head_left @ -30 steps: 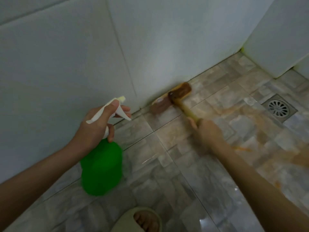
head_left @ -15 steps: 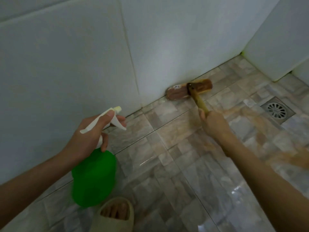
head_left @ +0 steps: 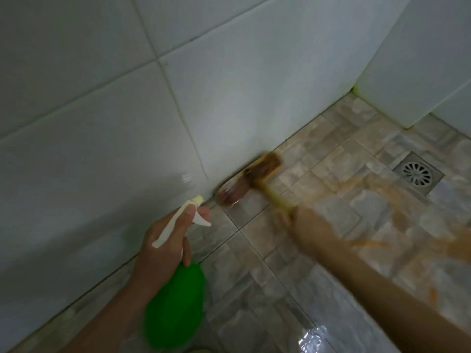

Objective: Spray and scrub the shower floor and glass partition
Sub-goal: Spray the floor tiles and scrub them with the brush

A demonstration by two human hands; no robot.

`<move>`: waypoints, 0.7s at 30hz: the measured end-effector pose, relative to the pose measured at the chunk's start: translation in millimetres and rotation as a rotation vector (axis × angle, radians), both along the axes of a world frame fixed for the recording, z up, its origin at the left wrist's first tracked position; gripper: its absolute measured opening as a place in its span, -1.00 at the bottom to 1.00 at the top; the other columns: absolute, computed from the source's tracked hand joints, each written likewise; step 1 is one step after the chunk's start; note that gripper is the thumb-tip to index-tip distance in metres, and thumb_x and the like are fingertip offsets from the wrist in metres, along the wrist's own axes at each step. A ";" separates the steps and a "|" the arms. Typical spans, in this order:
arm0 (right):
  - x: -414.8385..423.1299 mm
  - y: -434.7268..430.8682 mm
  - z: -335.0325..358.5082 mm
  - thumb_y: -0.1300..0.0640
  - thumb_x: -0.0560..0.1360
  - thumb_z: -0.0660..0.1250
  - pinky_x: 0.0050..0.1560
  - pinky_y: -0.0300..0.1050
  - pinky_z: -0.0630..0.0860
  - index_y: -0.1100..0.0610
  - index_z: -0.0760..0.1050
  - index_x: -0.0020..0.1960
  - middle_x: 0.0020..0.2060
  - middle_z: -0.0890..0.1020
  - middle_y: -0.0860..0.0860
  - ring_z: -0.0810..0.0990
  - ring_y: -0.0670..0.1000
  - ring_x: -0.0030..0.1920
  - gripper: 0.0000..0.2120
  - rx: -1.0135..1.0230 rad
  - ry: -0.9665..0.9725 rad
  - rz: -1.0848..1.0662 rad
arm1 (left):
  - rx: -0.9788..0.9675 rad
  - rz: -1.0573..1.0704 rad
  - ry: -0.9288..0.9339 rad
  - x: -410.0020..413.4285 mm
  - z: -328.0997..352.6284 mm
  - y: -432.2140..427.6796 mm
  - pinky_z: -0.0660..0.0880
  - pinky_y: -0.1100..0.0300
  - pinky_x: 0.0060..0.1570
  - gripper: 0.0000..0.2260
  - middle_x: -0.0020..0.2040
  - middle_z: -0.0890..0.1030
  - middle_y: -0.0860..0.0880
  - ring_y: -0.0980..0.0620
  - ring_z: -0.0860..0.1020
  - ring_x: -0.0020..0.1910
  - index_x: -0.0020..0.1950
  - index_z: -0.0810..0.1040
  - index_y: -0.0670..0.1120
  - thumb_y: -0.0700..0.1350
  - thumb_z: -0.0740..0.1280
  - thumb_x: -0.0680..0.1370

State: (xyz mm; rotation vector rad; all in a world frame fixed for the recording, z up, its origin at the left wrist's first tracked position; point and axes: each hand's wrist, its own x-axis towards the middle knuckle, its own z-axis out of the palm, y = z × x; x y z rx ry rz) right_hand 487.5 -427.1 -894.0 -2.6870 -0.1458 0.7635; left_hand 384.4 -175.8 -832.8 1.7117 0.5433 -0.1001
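The brush (head_left: 251,178) slides back left along the floor (head_left: 331,159) edge — right hand (head_left: 309,230) clamped on its handle, left hand (head_left: 163,248) wrapped round the spray bottle (head_left: 175,309) — scrubbing continues.

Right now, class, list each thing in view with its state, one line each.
Spray bottle: gripped by the left hand, nozzle toward the wall.
Brush: handle gripped by the right hand, head on the floor by the wall, blurred.
Floor: wet, brown-streaked.
Drain: grate in place.

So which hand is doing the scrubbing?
The right hand, gripping the motion-blurred brush at the foot of the wall. The left hand just holds the green spray bottle.
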 end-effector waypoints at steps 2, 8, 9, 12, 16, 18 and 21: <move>-14.5 8.9 -11.2 -0.24 0.59 0.00 -0.33 -0.14 0.47 0.08 0.41 -0.17 -0.32 0.52 0.00 0.49 -0.03 -0.37 -0.55 -0.003 -0.014 0.089 | -0.043 0.050 -0.003 -0.5 2.5 2.8 0.36 0.27 -0.54 -0.54 0.01 0.74 -0.07 0.01 0.39 -0.60 0.11 0.70 0.04 0.34 0.27 0.49; -17.3 -0.2 -24.6 -0.17 0.62 0.01 -0.30 -0.08 0.40 0.18 0.39 -0.18 -0.30 0.54 0.11 0.47 0.05 -0.38 -0.54 0.075 -0.098 -0.211 | -0.113 0.109 -0.076 -8.7 25.8 12.6 0.31 0.30 -0.66 -0.61 0.05 0.71 -0.08 0.17 0.53 -0.54 0.17 0.61 -0.18 0.13 0.29 0.59; -30.6 8.9 -26.9 -0.15 0.63 0.02 -0.28 -0.06 0.41 0.17 0.38 -0.16 -0.28 0.55 0.12 0.49 0.07 -0.36 -0.56 0.078 -0.098 -0.135 | -0.090 0.102 -0.079 -13.2 30.4 13.6 0.31 0.30 -0.66 -0.63 0.08 0.69 -0.11 0.18 0.55 -0.53 0.19 0.59 -0.21 0.08 0.26 0.64; -59.4 32.7 -28.4 -0.17 0.63 0.00 -0.16 0.02 0.49 0.15 0.39 -0.10 -0.19 0.58 0.13 0.58 0.17 -0.19 -0.57 0.052 -0.128 0.160 | -0.015 0.076 -0.122 -33.2 46.3 12.1 0.33 0.27 -0.64 -0.69 0.12 0.68 -0.17 0.15 0.58 -0.47 0.12 0.61 -0.12 0.07 0.22 0.65; -55.9 37.4 -26.7 -0.16 0.63 0.01 -0.15 0.06 0.51 0.22 0.46 -0.05 -0.12 0.62 0.19 0.58 0.21 -0.16 -0.52 0.139 -0.116 0.026 | 0.074 0.115 -0.116 -72.7 56.7 16.7 0.34 0.24 -0.63 -0.74 0.09 0.69 -0.15 0.09 0.57 -0.46 0.11 0.61 -0.08 -0.03 0.15 0.70; -72.9 46.9 -23.0 -0.10 0.64 0.02 -0.11 0.03 0.47 0.28 0.48 0.00 -0.06 0.61 0.22 0.58 0.25 -0.06 -0.53 0.177 -0.104 -0.033 | 0.121 0.147 -0.097 -96.4 61.7 21.6 0.35 0.23 -0.63 -0.72 0.07 0.71 -0.12 0.03 0.64 -0.31 0.07 0.63 -0.09 -0.03 0.14 0.71; -127.9 84.7 -13.5 -0.04 0.65 0.04 -0.02 -0.02 0.46 0.28 0.48 0.10 0.04 0.60 0.22 0.58 0.23 0.06 -0.58 0.204 -0.007 0.187 | 0.147 0.185 -0.066 -133.5 71.0 30.7 0.36 0.21 -0.62 -0.71 0.05 0.72 -0.09 0.07 0.67 -0.27 0.08 0.63 -0.11 -0.03 0.15 0.71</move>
